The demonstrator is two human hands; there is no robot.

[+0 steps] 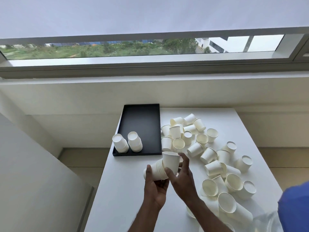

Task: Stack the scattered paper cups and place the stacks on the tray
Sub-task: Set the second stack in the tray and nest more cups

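A black tray [142,118] lies at the far left of the white table [123,198]. Two upside-down stacks of white paper cups stand at its near end, one stack [120,143] left and the other stack [134,141] right. My left hand [154,186] grips a tilted stack of nested cups [157,170] just in front of the tray. My right hand [181,176] holds a single cup [170,162], open end up, against that stack's mouth. Several loose cups [209,154] lie scattered over the right half of the table.
A low white wall and a window ledge [150,64] run behind the table. A blue sleeve [294,206] shows at the bottom right, with clear plastic wrap [265,221] beside it. The floor drops away left of the table.
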